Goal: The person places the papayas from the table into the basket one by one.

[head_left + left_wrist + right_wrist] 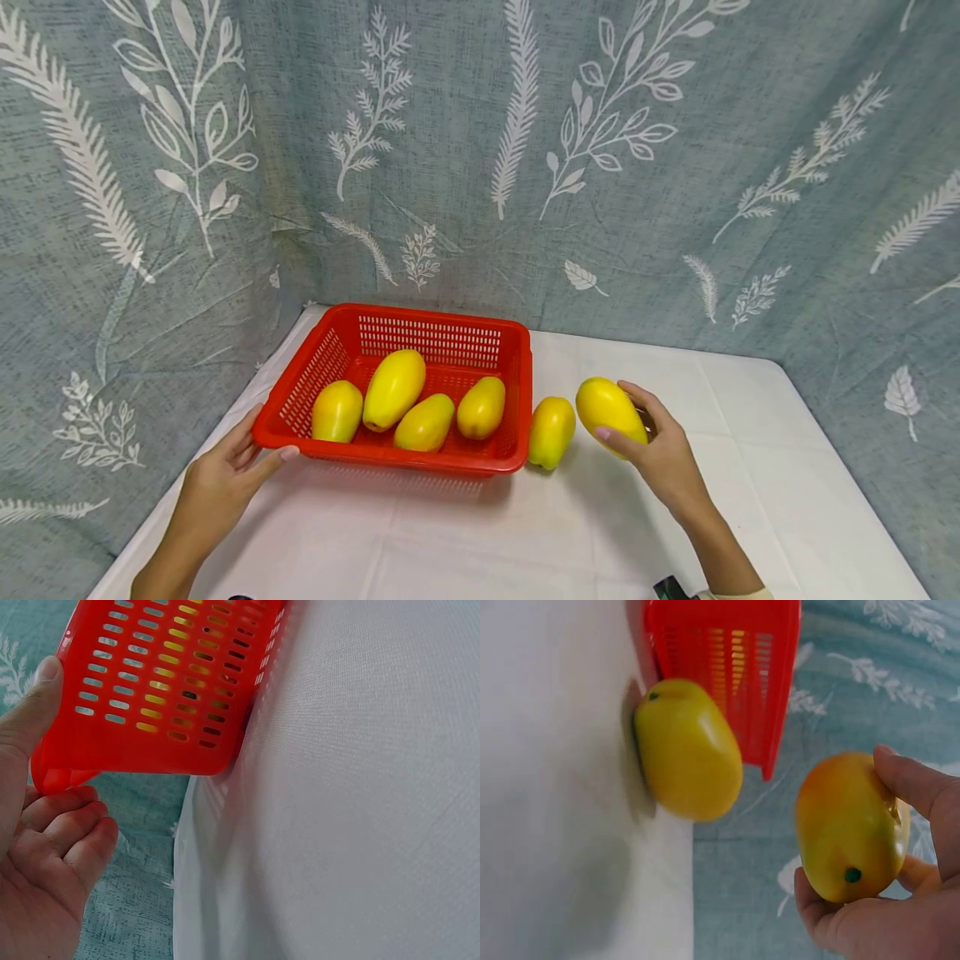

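A red plastic basket (360, 452) with slotted walls stands on the table, holding several yellow mangoes (395, 389). At its near left corner my left hand (213, 496) grips the rim, thumb on the outside wall and fingers curled under the lip in the left wrist view. My right hand (663, 458) holds another yellow mango (606, 410) above the table, right of the basket; thumb and fingers wrap its sides. In the right wrist view that mango (844, 825) shows an orange blush and a small green stem spot. Between basket and right hand, one mango (552, 433) lies on the table.
A white cloth (480, 550) covers the table. Behind and at both sides hangs a grey-green curtain (450, 167) with white leaf prints. The basket's right wall stands close beside the loose mango. A dark object (670, 588) shows near the right wrist.
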### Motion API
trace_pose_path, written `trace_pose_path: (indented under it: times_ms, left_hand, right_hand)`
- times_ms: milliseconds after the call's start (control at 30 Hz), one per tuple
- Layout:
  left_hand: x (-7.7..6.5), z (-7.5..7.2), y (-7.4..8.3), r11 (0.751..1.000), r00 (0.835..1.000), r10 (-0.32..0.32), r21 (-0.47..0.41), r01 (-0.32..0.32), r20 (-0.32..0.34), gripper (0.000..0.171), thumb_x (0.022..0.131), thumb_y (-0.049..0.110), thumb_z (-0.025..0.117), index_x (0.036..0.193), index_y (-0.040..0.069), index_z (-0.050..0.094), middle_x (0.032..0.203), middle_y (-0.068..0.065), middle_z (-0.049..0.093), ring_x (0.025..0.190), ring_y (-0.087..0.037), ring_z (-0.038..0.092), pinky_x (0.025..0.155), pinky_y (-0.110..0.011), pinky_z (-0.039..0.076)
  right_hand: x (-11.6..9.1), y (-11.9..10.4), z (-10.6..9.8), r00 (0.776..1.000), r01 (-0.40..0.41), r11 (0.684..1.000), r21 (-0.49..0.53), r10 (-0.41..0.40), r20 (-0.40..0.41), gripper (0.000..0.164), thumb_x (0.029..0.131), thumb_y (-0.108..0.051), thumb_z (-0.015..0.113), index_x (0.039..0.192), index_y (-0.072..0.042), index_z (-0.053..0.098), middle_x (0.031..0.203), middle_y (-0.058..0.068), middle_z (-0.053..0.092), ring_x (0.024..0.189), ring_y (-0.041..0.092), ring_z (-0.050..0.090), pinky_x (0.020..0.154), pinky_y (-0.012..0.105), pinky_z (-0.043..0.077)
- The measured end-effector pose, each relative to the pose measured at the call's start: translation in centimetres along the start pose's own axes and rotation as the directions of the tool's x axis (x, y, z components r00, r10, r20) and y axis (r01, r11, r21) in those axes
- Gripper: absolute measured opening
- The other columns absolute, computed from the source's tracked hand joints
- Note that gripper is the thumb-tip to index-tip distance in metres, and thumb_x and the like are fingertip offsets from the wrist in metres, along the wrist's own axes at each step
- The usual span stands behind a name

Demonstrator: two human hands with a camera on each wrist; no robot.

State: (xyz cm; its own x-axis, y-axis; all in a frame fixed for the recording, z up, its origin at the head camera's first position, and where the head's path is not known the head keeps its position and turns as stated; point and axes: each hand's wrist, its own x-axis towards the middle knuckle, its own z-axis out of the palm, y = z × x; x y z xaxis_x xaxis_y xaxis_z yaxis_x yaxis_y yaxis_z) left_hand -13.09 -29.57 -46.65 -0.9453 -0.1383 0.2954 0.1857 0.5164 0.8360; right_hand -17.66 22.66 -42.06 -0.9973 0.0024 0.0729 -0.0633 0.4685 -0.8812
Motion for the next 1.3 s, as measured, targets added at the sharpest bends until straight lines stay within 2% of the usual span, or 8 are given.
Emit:
trace_pose_path:
  times_ms: [433, 700, 1100, 1300]
  left_hand:
    - [0.0, 0.0, 0.1, 1.0, 1.0, 0.01, -0.001, -0.01, -0.002, 0.085, 0.092, 0.011, 0.085, 0.162, -0.001, 0.039, 0.148, -0.038, 0.052, 0.11, 0.026, 0.048, 0.08, -0.001, 0.05]
    - [-0.1, -0.1, 0.3, 1.0, 1.0, -0.007, 0.018, 0.007, 0.0, 0.085, 0.092, 0.014, 0.085, 0.162, -0.001, 0.039, 0.148, -0.037, 0.052, 0.108, 0.027, 0.046, 0.08, 0.0, 0.049]
    - [-0.1, 0.0, 0.3, 1.0, 1.0, -0.004, 0.019, 0.004, -0.004, 0.085, 0.092, 0.012, 0.085, 0.162, -0.002, 0.038, 0.147, -0.037, 0.052, 0.109, 0.027, 0.046, 0.08, 0.0, 0.048]
    - [-0.1, -0.2, 0.3, 1.0, 1.0, -0.003, 0.026, 0.003, -0.003, 0.086, 0.092, 0.013, 0.085, 0.162, -0.002, 0.038, 0.147, -0.038, 0.052, 0.108, 0.026, 0.046, 0.08, 0.0, 0.049]
  right_hand:
    - [-0.2, -2.2, 2.5, 0.99, 0.125, 0.987, 0.101, -0.131, 0.057, 0.07, 0.093, -0.027, 0.085, 0.155, -0.019, 0.052, 0.136, 0.01, 0.063, 0.113, 0.029, 0.062, 0.09, 0.026, 0.057]
    - [0.0, -3.4, 4.5, 0.98, 0.144, 0.979, 0.146, -0.161, 0.118, 0.072, 0.094, -0.025, 0.084, 0.157, -0.015, 0.05, 0.14, 0.008, 0.061, 0.115, 0.03, 0.061, 0.093, 0.027, 0.058]
    - [0.1, -4.9, 7.5, 0.971, 0.126, 0.981, 0.15, -0.153, 0.182, 0.073, 0.09, -0.034, 0.086, 0.155, -0.028, 0.053, 0.147, 0.0, 0.059, 0.12, 0.028, 0.059, 0.1, 0.038, 0.056]
    - [0.1, -5.5, 8.8, 0.966, 0.147, 0.976, 0.16, -0.176, 0.187, 0.073, 0.089, -0.033, 0.088, 0.153, -0.03, 0.055, 0.152, -0.004, 0.056, 0.123, 0.026, 0.058, 0.105, 0.044, 0.052]
